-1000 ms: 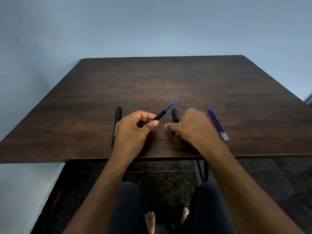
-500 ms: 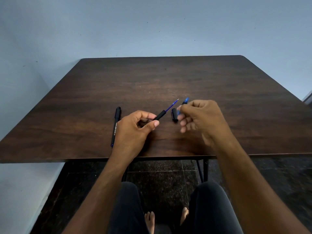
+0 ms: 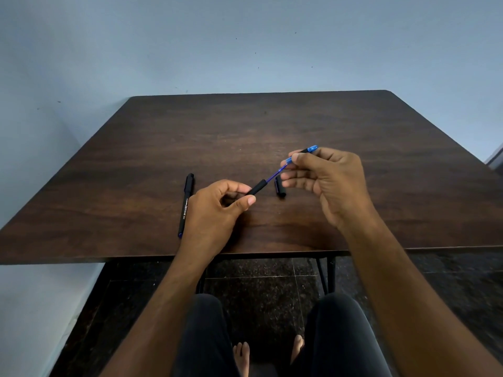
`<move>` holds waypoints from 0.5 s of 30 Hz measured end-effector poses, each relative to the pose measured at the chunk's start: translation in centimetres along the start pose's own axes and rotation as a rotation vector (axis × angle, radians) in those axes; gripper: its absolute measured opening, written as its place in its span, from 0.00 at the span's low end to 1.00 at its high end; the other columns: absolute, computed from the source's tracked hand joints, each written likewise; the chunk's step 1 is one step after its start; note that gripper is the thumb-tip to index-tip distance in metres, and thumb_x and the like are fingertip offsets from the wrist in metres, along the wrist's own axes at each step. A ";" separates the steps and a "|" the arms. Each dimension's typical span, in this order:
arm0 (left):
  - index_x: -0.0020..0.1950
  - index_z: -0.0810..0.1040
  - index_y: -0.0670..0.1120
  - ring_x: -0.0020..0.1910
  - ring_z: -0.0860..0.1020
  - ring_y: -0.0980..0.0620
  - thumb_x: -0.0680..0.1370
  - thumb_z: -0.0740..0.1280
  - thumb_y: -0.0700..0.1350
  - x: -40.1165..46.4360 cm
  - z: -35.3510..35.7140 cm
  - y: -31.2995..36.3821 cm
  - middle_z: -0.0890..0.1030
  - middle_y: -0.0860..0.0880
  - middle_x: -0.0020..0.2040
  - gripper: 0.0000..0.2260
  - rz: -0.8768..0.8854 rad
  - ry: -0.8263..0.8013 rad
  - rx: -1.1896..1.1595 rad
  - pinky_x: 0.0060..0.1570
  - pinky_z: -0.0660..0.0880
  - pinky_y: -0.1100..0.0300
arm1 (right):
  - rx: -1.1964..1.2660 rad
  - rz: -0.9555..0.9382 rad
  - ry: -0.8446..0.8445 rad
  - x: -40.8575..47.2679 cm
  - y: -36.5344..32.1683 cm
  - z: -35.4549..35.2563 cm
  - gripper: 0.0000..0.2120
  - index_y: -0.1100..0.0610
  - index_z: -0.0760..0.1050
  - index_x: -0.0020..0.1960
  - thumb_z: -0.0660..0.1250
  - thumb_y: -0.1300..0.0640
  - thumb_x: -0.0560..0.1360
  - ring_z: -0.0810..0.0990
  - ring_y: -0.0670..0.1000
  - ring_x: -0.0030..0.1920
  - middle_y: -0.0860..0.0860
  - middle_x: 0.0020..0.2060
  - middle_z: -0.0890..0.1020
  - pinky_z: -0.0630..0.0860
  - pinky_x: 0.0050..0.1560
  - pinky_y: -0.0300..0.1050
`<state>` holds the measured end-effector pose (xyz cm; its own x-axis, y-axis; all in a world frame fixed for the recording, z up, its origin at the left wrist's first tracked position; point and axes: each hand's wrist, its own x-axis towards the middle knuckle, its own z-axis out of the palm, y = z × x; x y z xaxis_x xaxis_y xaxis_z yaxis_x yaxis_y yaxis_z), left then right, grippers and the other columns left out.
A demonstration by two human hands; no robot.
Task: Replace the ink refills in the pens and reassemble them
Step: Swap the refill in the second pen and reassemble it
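My left hand (image 3: 217, 210) grips a black pen barrel (image 3: 257, 187) with a thin blue refill (image 3: 275, 176) sticking out of its far end. My right hand (image 3: 326, 180) pinches a small blue and black pen tip piece (image 3: 309, 151) between thumb and forefinger, held just at the end of the refill. A black pen cap (image 3: 279, 187) lies on the table between my hands. A whole black pen (image 3: 186, 204) lies to the left of my left hand.
The dark wooden table (image 3: 272, 126) stands against a pale wall, its near edge just past my wrists. My right hand and forearm cover the table surface to the right. My knees and bare feet show below on the dark floor.
My right hand picked the blue tip piece up from the table, lifted it and brought it to the end of the refill. My left hand held the barrel still.
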<state>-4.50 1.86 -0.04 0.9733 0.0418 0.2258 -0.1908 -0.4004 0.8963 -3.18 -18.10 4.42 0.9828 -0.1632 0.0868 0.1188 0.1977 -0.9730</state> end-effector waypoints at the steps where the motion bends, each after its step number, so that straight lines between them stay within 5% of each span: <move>1: 0.51 0.85 0.52 0.44 0.84 0.57 0.74 0.77 0.46 0.0 0.0 0.0 0.86 0.54 0.42 0.07 0.000 0.004 -0.005 0.53 0.82 0.52 | -0.002 -0.004 0.008 0.0 0.0 0.0 0.04 0.67 0.82 0.46 0.70 0.66 0.77 0.85 0.61 0.39 0.63 0.41 0.87 0.83 0.42 0.52; 15: 0.52 0.85 0.53 0.44 0.84 0.60 0.74 0.76 0.47 -0.2 -0.1 0.1 0.86 0.55 0.43 0.07 0.007 -0.003 0.054 0.52 0.82 0.55 | -0.028 0.064 -0.026 0.0 0.8 0.2 0.05 0.69 0.82 0.50 0.69 0.67 0.77 0.85 0.61 0.38 0.66 0.39 0.85 0.84 0.42 0.53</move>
<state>-4.73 1.91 0.10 0.9722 0.0362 0.2311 -0.1907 -0.4495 0.8727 -3.07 -17.78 3.64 0.9916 -0.1262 0.0292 0.0519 0.1802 -0.9823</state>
